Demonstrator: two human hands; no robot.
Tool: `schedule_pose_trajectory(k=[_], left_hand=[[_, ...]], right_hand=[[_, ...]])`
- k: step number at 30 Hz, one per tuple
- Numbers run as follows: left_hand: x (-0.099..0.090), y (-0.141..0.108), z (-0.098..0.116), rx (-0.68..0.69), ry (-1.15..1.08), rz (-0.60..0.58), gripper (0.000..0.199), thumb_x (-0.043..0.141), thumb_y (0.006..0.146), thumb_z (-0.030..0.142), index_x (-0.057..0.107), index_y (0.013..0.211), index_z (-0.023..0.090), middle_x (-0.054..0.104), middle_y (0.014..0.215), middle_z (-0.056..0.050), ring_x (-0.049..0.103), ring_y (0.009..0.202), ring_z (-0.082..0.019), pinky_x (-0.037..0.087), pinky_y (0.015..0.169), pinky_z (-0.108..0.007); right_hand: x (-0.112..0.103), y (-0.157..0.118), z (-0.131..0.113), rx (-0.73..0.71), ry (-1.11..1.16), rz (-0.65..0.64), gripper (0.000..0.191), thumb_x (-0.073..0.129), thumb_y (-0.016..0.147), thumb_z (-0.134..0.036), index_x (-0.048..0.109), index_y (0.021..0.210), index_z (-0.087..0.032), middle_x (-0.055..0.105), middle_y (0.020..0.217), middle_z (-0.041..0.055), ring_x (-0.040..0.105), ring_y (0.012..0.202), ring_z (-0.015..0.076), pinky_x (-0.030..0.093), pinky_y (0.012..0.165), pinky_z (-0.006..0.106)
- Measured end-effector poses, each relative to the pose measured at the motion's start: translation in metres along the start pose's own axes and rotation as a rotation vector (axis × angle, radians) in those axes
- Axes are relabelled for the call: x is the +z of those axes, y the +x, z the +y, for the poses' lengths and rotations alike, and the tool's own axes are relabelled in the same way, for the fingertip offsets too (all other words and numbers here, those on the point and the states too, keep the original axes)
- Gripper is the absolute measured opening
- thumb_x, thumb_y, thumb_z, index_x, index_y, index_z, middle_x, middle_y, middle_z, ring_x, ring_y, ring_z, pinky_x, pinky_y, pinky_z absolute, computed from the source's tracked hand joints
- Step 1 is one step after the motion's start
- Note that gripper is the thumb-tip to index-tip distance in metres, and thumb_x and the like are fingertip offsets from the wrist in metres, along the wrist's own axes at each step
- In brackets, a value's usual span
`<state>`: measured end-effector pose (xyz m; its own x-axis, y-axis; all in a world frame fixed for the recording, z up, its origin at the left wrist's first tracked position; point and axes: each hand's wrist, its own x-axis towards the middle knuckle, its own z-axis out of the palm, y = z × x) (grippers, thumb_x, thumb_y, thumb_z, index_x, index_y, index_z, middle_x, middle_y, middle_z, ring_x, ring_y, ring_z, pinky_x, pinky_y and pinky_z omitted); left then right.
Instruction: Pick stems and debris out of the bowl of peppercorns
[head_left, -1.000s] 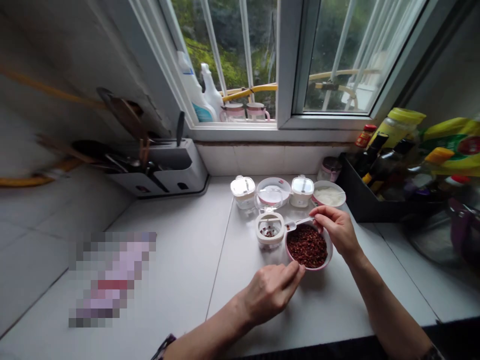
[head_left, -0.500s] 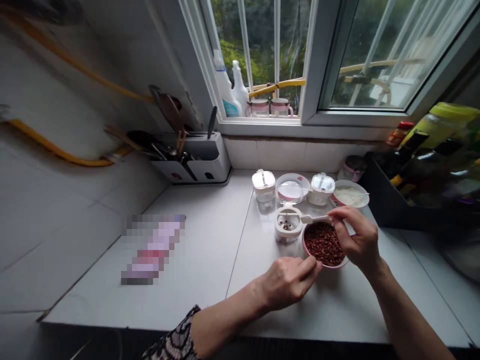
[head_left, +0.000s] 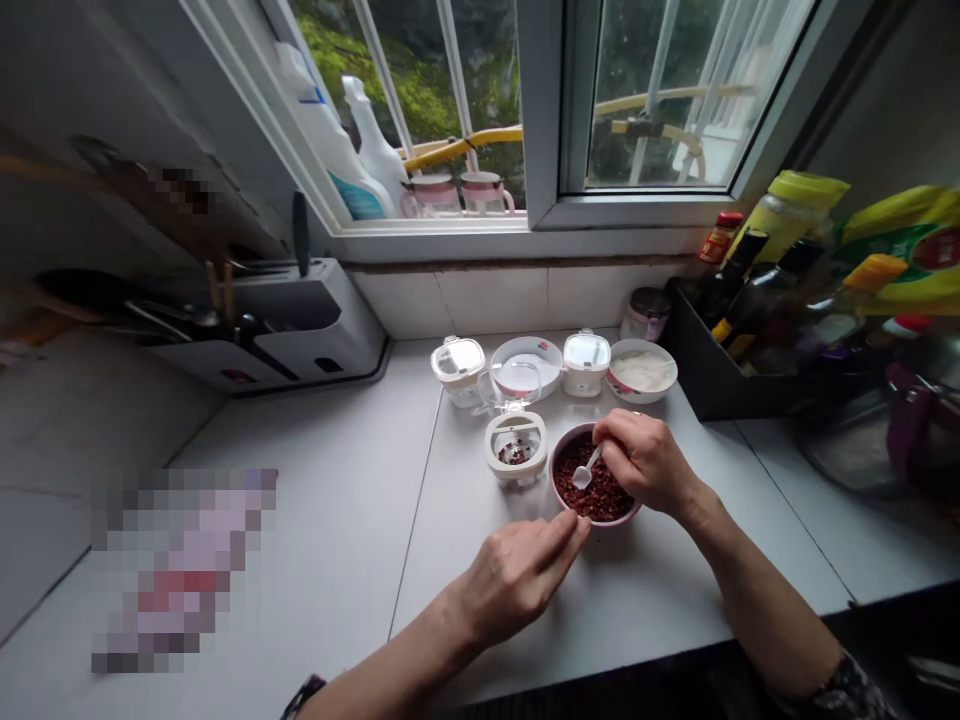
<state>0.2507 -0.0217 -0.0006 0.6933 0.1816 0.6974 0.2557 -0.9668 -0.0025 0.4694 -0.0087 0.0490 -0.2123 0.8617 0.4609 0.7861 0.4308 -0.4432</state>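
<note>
The white spoon (head_left: pixel 581 478) is shifted from the jar (head_left: pixel 495 462) to the red flakes (head_left: pixel 606 500); I see the right hand (head_left: pixel 645 462) clamp fingers on it, the left hand (head_left: pixel 516 570) pinch the bowl (head_left: pixel 553 474).

Jar (head_left: pixel 516 474): room leftward, lid (head_left: pixel 511 388) apparently behind

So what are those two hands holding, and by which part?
The right hand holds a small white spoon by its handle; the left hand appears to pinch the pink bowl by its near rim.
</note>
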Motion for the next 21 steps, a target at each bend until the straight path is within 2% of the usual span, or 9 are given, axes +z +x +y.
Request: schedule_pose_trajectory(k=[7, 21], left_hand=[[-0.0012, 0.0012, 0.0, -0.014, -0.011, 0.006, 0.026, 0.043, 0.097, 0.008, 0.059, 0.117, 0.005, 0.07, 0.098, -0.014, 0.068, 0.07, -0.015, 0.057, 0.058, -0.024], [-0.0012, 0.0045, 0.0, 0.003, 0.005, 0.03, 0.024, 0.042, 0.098, 0.007, 0.062, 0.11, 0.004, 0.071, 0.097, -0.014, 0.067, 0.069, -0.015, 0.057, 0.057, -0.024]], right_hand=[[0.0047, -0.0006, 0.0007, 0.112, 0.065, 0.024, 0.018, 0.044, 0.081, -0.011, 0.056, 0.072, -0.021, 0.063, 0.069, 0.0023, 0.057, 0.064, 0.0156, 0.043, 0.064, 0.027], [0.0092, 0.0002, 0.0019, 0.174, 0.149, 0.042, 0.019, 0.045, 0.081, -0.013, 0.061, 0.073, -0.02, 0.067, 0.072, 0.0028, 0.061, 0.066, 0.0166, 0.046, 0.066, 0.027]])
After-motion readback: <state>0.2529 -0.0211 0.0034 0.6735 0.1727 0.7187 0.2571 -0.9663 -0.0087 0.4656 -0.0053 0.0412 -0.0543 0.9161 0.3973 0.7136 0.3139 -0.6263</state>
